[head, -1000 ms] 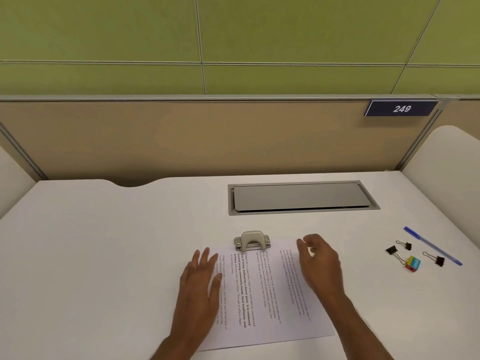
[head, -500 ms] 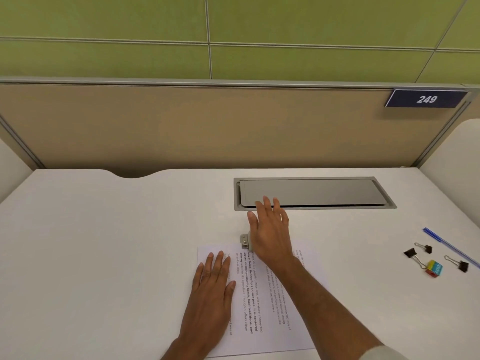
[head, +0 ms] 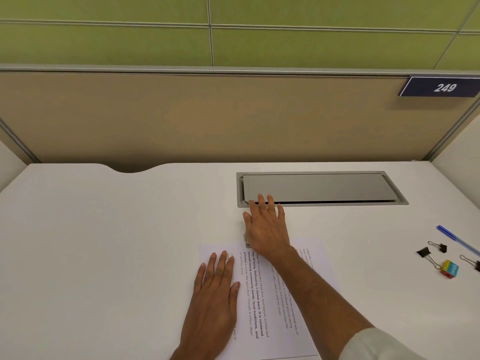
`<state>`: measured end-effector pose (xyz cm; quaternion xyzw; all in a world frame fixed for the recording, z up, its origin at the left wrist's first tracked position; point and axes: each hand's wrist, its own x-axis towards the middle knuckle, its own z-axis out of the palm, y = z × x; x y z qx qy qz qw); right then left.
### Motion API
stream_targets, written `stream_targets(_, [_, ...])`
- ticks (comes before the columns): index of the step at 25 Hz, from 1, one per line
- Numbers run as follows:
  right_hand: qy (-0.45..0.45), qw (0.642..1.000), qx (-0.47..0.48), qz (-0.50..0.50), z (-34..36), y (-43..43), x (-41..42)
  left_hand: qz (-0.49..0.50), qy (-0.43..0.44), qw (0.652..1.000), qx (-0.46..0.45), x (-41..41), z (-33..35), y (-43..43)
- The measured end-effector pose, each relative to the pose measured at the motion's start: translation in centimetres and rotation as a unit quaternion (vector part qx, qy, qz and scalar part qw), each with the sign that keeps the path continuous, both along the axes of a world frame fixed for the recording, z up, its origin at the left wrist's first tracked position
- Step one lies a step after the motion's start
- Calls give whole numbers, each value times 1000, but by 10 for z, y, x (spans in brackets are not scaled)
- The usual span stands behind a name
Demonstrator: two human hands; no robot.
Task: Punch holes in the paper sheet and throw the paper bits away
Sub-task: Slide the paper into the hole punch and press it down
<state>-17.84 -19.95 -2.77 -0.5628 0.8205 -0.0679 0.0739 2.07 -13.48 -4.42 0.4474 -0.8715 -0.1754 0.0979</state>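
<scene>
A printed paper sheet [head: 275, 302] lies on the white desk [head: 104, 242] in front of me. My left hand [head: 213, 294] rests flat on the sheet's left part, fingers straight. My right hand [head: 267, 229] presses palm-down on the metal hole punch [head: 245, 240] at the sheet's far edge. The hand covers nearly all of the punch; only a small grey corner shows at its left. The fingers stretch forward, their tips near the grey cable hatch.
A grey cable hatch [head: 322, 189] is sunk into the desk just beyond my right hand. At the right lie a blue pen [head: 457, 239], black binder clips [head: 428, 254] and a small colourful block [head: 450, 268]. A beige partition wall stands behind the desk.
My right hand moved from above the sheet's right side onto the hole punch and now presses on it. My left hand settled flat on the paper.
</scene>
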Motion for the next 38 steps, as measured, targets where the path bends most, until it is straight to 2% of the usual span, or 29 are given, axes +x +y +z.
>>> stream_targets(7, [1,1000,13,-15,3,-7,0,-8,25,999,-26,-3,4,1])
stream_targets(15, [10,1000,25,-2,4,-6,-1,-3,-46,998,-38,-4,14,0])
stream_targets(24, [7,998,65,17,8,-3,0,8,-43,998,-50,-4,14,0])
stream_targets(38, [9,997,54,61,2,2,-4,9,-36,998,-46,-4,13,0])
